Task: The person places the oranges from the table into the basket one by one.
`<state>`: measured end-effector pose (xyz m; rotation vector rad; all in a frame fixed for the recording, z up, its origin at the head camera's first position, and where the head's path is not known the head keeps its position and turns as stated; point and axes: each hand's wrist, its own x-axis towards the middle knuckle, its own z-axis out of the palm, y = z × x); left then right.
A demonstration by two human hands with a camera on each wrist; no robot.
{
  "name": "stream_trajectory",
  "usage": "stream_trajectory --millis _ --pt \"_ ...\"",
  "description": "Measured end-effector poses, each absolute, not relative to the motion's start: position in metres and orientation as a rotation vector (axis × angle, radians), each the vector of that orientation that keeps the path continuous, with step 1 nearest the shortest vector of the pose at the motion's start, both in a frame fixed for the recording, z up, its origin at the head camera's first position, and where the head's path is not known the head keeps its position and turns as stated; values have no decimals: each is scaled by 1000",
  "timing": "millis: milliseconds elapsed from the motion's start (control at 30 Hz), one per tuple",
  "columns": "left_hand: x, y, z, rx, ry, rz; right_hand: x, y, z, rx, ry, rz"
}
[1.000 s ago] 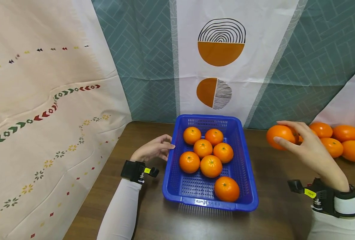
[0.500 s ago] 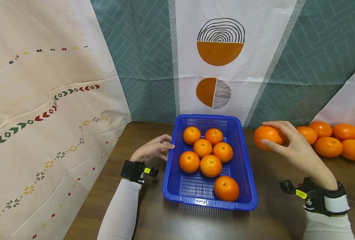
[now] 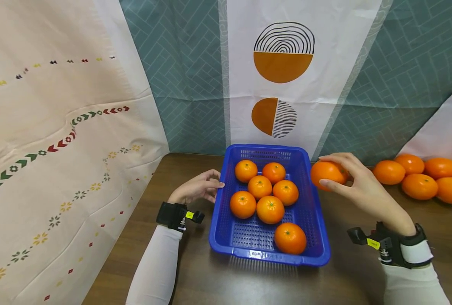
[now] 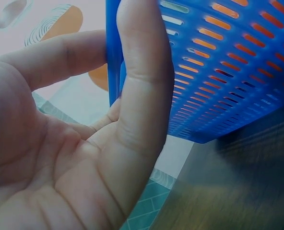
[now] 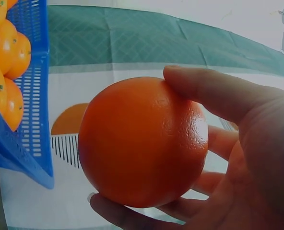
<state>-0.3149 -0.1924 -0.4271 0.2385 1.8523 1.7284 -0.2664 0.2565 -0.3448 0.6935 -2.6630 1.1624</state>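
My right hand (image 3: 357, 180) holds an orange (image 3: 328, 175) between thumb and fingers, just off the right rim of the blue plastic basket (image 3: 215, 220). In the right wrist view the orange (image 5: 142, 143) fills the middle, with the thumb on one side and fingertips on the other. My left hand (image 3: 197, 188) grips the basket's left rim; in the left wrist view, thumb and a finger lie on either side of the rim (image 4: 114, 52). Several oranges (image 3: 270, 209) lie inside the basket, one (image 3: 290, 238) apart near the front.
More oranges (image 3: 419, 186) lie in a group on the wooden table (image 3: 249, 284) at the right, beyond my right hand. A patterned cloth (image 3: 188, 106) hangs behind the table, and a cream cloth (image 3: 77, 169) drapes at the left.
My right hand has moved left with the orange, away from the group at the right and up to the basket's right rim. My left hand stays at the left rim.
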Motion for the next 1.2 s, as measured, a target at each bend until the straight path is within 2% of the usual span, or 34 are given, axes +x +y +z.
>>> stream_trajectory --millis 500,833,1200 --pt "-314 -194 -432 235 1856 1735 -265 241 -348 979 -2735 1092" --pt "-315 -192 -430 259 1847 1740 -260 201 -346 1333 -2824 925" --pt "-314 -193 -430 251 1854 1742 -264 169 -338 1515 -2945 807"
